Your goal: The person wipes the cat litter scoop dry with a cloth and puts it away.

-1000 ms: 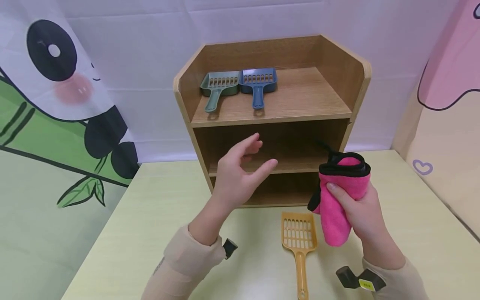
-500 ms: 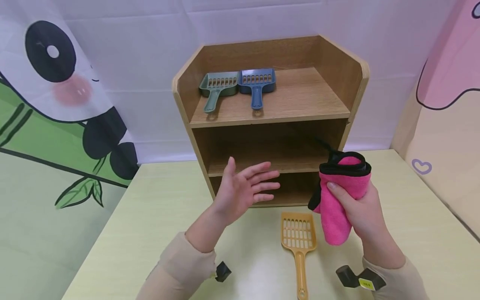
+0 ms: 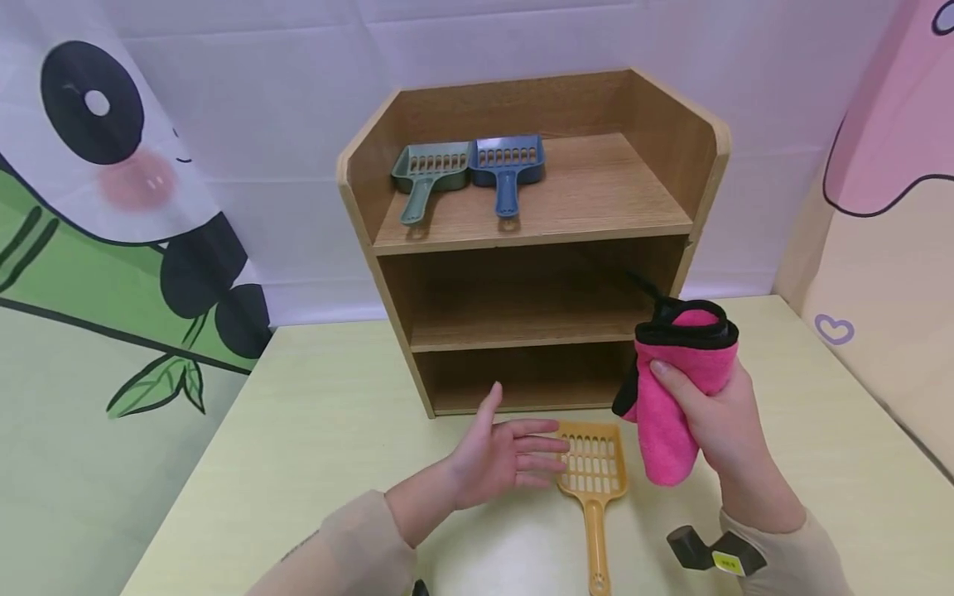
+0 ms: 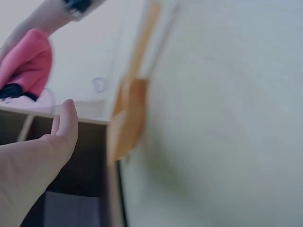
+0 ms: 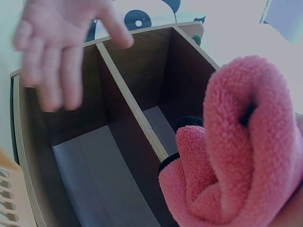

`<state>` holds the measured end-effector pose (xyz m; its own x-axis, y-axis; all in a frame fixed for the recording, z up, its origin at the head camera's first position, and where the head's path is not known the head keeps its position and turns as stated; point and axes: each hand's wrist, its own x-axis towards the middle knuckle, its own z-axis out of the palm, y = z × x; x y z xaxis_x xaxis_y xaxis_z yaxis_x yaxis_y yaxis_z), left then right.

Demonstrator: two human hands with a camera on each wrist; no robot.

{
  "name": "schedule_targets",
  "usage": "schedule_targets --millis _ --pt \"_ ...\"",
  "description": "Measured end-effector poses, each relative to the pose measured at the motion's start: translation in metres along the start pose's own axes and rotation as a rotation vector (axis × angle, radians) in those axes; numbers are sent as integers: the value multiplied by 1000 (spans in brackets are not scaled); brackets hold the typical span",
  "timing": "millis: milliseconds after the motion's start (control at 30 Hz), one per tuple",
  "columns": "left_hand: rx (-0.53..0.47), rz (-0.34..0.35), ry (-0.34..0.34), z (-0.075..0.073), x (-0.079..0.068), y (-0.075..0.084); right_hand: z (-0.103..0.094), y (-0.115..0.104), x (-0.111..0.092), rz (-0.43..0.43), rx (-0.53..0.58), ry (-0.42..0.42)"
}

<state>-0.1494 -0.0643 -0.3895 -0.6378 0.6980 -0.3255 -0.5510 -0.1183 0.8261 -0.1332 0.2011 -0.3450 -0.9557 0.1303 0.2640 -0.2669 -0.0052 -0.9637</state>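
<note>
Green scoop [image 3: 428, 172] beside blue scoop [image 3: 508, 171], top level of wooden shelf unit [image 3: 611, 194]; panda print [image 3: 112, 178] at left.

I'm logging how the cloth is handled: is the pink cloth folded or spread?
Folded up, not spread: the right hand holds the pink cloth bundled, its black edge looping round on itself at the top.

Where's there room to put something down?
On the top shelf, between the blue litter scoop and the right side panel. The tabletop is bare left of the left sleeve. It's crowded at the green litter scoop, beside the blue one, and around the orange litter scoop, between the left hand and the pink cloth in the right hand.
</note>
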Motion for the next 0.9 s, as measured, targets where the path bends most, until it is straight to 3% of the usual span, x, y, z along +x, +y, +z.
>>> schedule_targets --millis 267,467,667,900 --pt "60 -149 69 -1 -3 -36 1 -1 1 7 -3 3" --pt "-10 -248 76 8 -2 -60 0 -1 1 2 -10 8" --pt "-123 -254 74 16 3 -75 0 0 1 0 5 0" --pt "-171 -197 53 22 9 -85 1 0 1 9 7 4"
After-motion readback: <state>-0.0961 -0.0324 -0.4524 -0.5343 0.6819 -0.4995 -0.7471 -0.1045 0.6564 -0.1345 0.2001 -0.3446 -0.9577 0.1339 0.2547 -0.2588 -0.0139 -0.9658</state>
